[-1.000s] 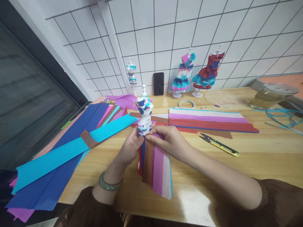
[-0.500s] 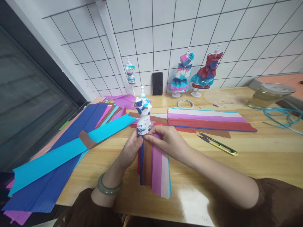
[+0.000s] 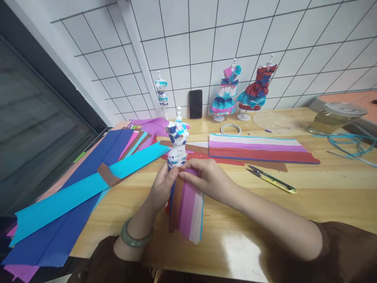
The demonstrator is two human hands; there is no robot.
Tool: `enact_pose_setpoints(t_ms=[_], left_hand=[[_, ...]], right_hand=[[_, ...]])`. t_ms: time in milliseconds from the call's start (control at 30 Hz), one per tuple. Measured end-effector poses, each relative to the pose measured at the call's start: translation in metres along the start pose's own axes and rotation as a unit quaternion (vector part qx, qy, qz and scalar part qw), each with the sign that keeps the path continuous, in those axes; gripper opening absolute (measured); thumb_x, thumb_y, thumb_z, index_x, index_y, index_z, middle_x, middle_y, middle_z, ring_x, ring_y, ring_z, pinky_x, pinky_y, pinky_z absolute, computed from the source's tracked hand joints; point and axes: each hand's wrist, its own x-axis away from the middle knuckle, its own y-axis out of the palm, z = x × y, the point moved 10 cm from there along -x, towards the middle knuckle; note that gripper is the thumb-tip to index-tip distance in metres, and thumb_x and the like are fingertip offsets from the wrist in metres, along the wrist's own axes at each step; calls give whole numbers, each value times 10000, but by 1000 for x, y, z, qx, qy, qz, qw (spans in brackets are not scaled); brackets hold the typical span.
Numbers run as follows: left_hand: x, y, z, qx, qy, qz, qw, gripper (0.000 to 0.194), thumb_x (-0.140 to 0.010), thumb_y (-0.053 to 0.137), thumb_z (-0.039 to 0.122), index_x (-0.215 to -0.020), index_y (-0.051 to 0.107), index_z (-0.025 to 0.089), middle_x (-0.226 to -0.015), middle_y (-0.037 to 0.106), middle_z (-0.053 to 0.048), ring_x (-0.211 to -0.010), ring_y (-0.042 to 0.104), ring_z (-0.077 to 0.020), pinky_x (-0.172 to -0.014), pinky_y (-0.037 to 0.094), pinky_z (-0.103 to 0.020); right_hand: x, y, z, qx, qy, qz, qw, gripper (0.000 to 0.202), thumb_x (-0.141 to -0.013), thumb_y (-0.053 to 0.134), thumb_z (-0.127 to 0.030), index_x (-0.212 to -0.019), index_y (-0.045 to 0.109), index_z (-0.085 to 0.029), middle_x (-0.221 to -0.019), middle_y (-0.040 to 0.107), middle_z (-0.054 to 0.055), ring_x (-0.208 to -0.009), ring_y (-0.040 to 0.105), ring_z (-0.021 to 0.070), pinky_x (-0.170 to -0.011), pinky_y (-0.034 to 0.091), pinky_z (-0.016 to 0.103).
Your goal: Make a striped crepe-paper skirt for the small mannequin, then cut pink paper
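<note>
A small white mannequin [image 3: 177,151] spotted with blue, pink and brown patches stands upright at the middle of the table. Layered crepe paper strips [image 3: 187,208] in brown, purple, white and blue hang down from its hip. My left hand [image 3: 163,184] closes around the mannequin's lower side, its thumb pressing the strips' top edge against it. Thumb and fingers of my right hand [image 3: 203,177] pinch that same top edge just to the right. The mannequin's lower part is hidden by hands and paper.
Blue and turquoise paper sheets [image 3: 73,184] lie left, striped paper [image 3: 259,149] at right. Yellow-handled thread snips [image 3: 272,180] are beyond my right forearm. At the back are a tape roll [image 3: 231,129], a phone [image 3: 196,104], dressed mannequins [image 3: 225,94] and a glass jar [image 3: 337,118].
The hanging paper strips have shifted left and bunched more narrowly at the hip. The mannequin has turned or tilted slightly, and both hands stay close together on it.
</note>
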Motion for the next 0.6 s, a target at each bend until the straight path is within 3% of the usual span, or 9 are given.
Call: enact_pose_setpoints(t_ms=[233,467,600], left_hand=[[-2,0,-6,63,-11,-15,998,443,-878,491,360,-1295,448,219,-1280,533,-76,-1204,462,-249,-991,390,-359],[-6,-8,-3,-4,19,-5,1000,373,-866,504,384,-1192,563,214,-1276,543,-46,-1276,381,-224,-1089,256,-334],[-6,-3,-1,16,28,-33,999,385,-846,547,342,-1206,553,206,-1255,560,-63,-1250,417,-239,-1075,285,-364]], right_hand=[[0,2,1,-13,3,-16,1000,150,-848,541,-228,-941,654,-197,-900,696,20,-802,625,153,-690,426,243],[-2,-4,-1,3,2,-15,1000,131,-838,561,-286,-851,647,-188,-775,675,-5,-689,594,119,-602,389,210],[-2,-4,-1,29,4,-24,999,132,-833,562,-285,-771,611,-180,-705,627,-18,-634,540,102,-553,341,200]])
